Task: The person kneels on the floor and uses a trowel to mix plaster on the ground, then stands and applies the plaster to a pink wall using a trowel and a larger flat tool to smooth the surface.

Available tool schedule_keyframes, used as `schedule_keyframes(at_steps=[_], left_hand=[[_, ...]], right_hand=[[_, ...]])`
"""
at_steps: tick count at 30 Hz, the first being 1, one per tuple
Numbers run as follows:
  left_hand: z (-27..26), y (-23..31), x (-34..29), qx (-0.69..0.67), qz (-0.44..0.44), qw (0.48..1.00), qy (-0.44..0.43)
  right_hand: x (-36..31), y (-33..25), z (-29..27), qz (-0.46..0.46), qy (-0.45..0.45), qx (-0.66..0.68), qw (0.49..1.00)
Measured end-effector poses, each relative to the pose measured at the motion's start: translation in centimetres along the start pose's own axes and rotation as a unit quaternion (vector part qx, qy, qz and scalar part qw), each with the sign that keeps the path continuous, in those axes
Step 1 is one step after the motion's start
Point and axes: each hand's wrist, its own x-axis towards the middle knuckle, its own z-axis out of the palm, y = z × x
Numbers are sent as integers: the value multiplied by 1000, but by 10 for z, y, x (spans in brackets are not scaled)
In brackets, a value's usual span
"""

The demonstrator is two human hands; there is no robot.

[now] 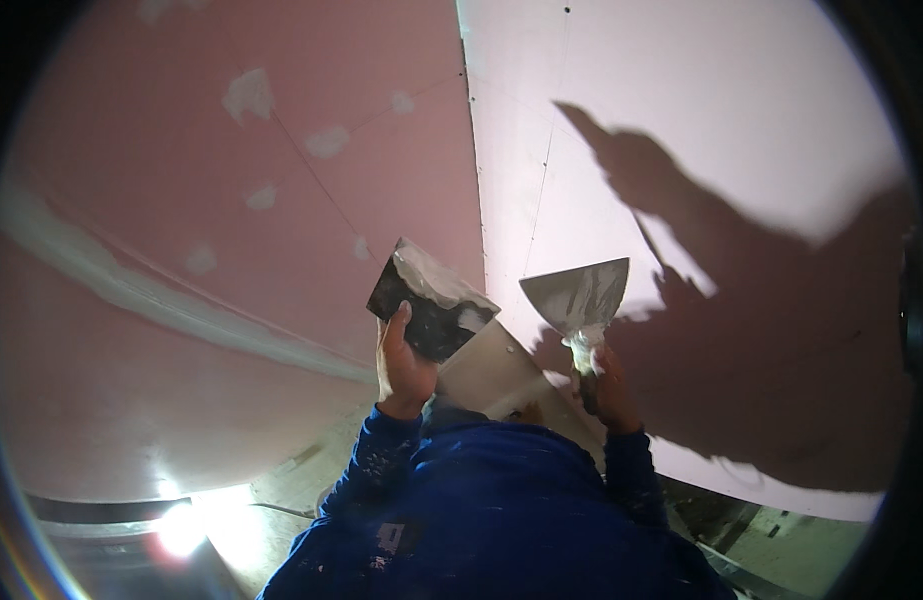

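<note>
My left hand (405, 375) grips a dark, flat rectangular plate (411, 312), its thumb lying over the face. Pale filling compound (428, 275) is smeared along the plate's far edge. To the right, my right hand (614, 390) is wrapped round the handle of a broad putty knife (579, 295), blade pointing up and away from me. Streaks of compound mark the blade, and more coats its neck. Plate and knife are apart from each other, both in front of the corner where two plasterboard walls meet.
The pink left wall (211, 320) carries several filler patches (327, 142) and a long pale filled band (171, 300). A dark shadow (741, 330) falls across the brightly lit right wall (701, 80). Below the plate is a beige surface (493, 368). A work light (183, 530) glares at lower left.
</note>
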Motion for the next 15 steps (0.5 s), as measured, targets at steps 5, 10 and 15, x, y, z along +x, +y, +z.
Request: schedule_keyframes(at_steps=[5, 10, 15], left_hand=[[1, -1, 3, 29, 35, 998, -41], [-1, -5, -3, 2, 2, 996, -89], [-32, -18, -3, 279, 53, 954, -96]], right_hand=[[-34, -26, 26, 3, -80, -39, 996], [-29, -24, 62, 11, -168, 19, 985], [-23, -31, 71, 2, -160, 33, 987]])
